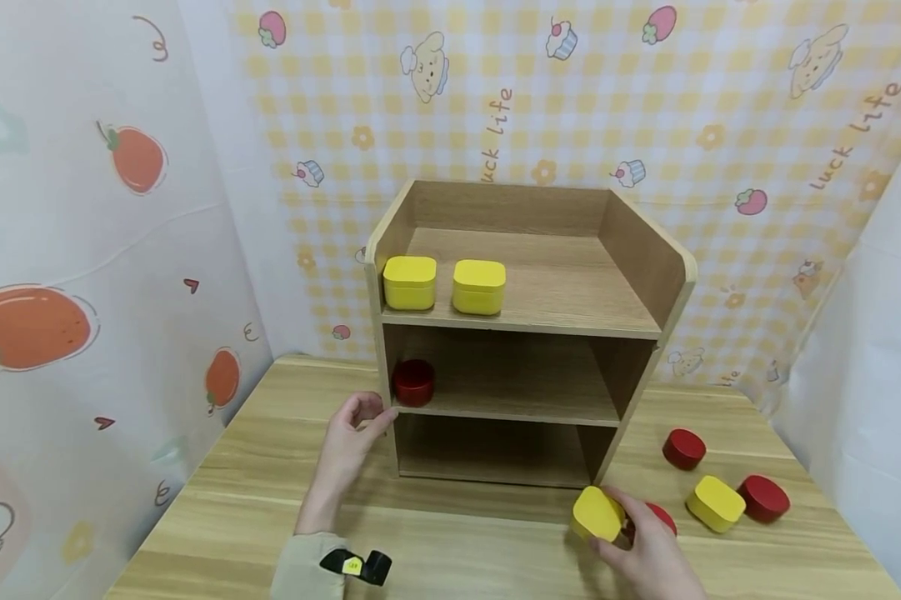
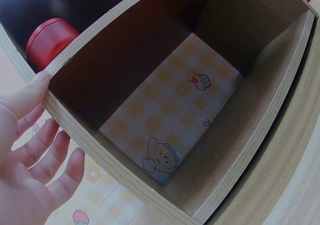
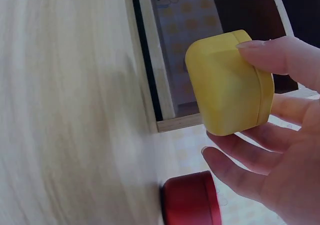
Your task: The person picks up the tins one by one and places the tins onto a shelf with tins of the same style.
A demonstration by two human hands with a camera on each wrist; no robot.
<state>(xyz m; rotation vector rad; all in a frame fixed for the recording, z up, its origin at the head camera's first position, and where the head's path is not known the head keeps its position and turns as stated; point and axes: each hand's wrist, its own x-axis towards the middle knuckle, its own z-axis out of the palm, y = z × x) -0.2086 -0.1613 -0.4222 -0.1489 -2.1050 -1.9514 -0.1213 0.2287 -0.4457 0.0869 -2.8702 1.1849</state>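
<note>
Bright, even light in the head view
Shadow fills the lower levels of the shelf (image 1: 525,327); pale glare washes the table (image 1: 450,554); right wrist view is dimmer

The box (image 1: 596,512) in your right hand (image 1: 651,546) is plain yellow, like the pair of boxes (image 1: 409,285) on your shelf unit (image 1: 510,327); the tub (image 1: 414,385) there is deep red. The shelf unit itself is light brown wood with paler edges, and your table (image 1: 255,475) is tan with streaky grain. The back cloth (image 1: 608,125) facing you is yellow-and-white check with pink strawberries (image 1: 751,202) and orange flowers (image 1: 543,172); the left cloth (image 1: 187,200) is white with orange-red fruit (image 1: 138,160) and small red hearts (image 1: 191,286). Your sleeve (image 1: 305,571) is cream, its strap (image 1: 334,560) black with a yellow patch (image 1: 353,567).
</note>
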